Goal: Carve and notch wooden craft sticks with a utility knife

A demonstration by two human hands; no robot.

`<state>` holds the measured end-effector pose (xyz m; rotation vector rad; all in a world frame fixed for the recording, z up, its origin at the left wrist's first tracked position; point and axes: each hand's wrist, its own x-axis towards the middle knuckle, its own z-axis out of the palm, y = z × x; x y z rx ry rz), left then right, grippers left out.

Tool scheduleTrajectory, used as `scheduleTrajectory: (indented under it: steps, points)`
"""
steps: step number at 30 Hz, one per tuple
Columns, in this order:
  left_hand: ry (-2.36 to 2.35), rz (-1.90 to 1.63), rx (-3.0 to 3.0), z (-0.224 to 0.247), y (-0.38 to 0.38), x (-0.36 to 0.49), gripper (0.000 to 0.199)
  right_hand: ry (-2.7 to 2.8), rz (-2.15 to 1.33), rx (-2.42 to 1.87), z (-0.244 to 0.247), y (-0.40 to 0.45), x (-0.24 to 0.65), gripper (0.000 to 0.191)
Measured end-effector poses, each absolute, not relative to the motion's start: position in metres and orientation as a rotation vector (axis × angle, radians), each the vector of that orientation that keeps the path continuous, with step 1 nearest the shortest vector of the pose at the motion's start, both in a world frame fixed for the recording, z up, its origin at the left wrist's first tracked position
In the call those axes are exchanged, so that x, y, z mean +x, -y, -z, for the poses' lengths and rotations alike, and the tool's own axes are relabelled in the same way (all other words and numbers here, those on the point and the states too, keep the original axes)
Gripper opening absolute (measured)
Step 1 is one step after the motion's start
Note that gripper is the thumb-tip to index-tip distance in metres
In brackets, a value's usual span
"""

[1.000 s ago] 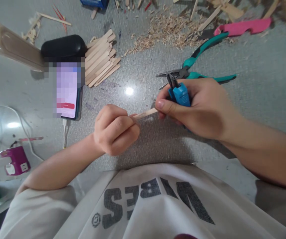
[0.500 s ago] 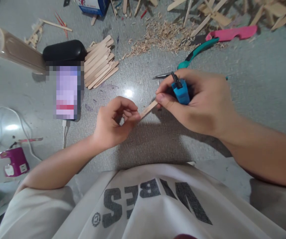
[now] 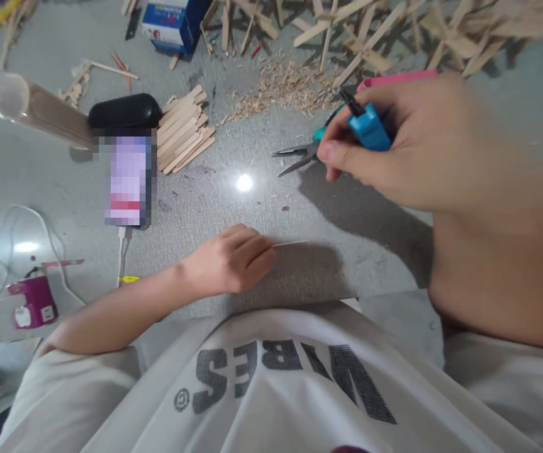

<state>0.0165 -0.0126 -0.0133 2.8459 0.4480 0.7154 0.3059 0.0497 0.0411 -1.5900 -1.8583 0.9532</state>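
My left hand [image 3: 233,259] is closed low over the grey table [image 3: 205,214], and a thin wooden stick [image 3: 291,243] pokes out to the right from its fingers. Higher up at the right, my right hand [image 3: 394,145] is wrapped round a blue tool [image 3: 369,127] with a dark tip. Under its fingertips lie teal-handled pliers [image 3: 305,152] with their jaws apart; most of the handles are hidden behind the hand. A stack of flat wooden sticks [image 3: 184,132] is left of the pliers.
Wood shavings [image 3: 280,88] lie behind, below a jumble of joined sticks [image 3: 370,38]. A pink-handled cutter [image 3: 403,78], blue box [image 3: 170,25], black case [image 3: 124,112], phone [image 3: 129,179], brown container [image 3: 49,110] and purple plug [image 3: 33,302] surround the hands.
My hands have moved apart: the left came down toward me with the stick, the right went up and right, off the stick. The pliers' jaws now show more fully.
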Motion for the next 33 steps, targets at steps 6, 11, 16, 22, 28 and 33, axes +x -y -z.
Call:
scheduleTrajectory:
  steps: [6,11,16,22,28,33]
  points:
    - [-0.812,-0.66,2.9,0.018,-0.035,0.008,0.019,1.666,-0.984,-1.471,-0.053,-0.05,0.302,0.024]
    - [-1.153,-0.775,2.564,0.011,-0.049,-0.005,0.014,1.628,-0.933,-1.459,-0.052,-0.048,0.303,0.027]
    - [-1.287,-0.661,2.193,0.0,0.0,0.014,0.004,1.687,-0.871,-1.416,-0.044,-0.046,0.299,0.026]
    - [-1.154,-0.59,2.513,0.009,-0.008,0.007,0.03,1.675,-1.03,-1.49,-0.034,-0.047,0.29,0.039]
    - [-0.921,-0.357,2.691,0.02,-0.03,-0.007,0.077,1.683,-1.411,-1.604,-0.026,-0.041,0.276,0.027]
    - [-1.087,-0.346,2.674,0.024,-0.016,0.001,0.074,2.066,-1.391,-1.605,-0.029,-0.031,0.27,0.024]
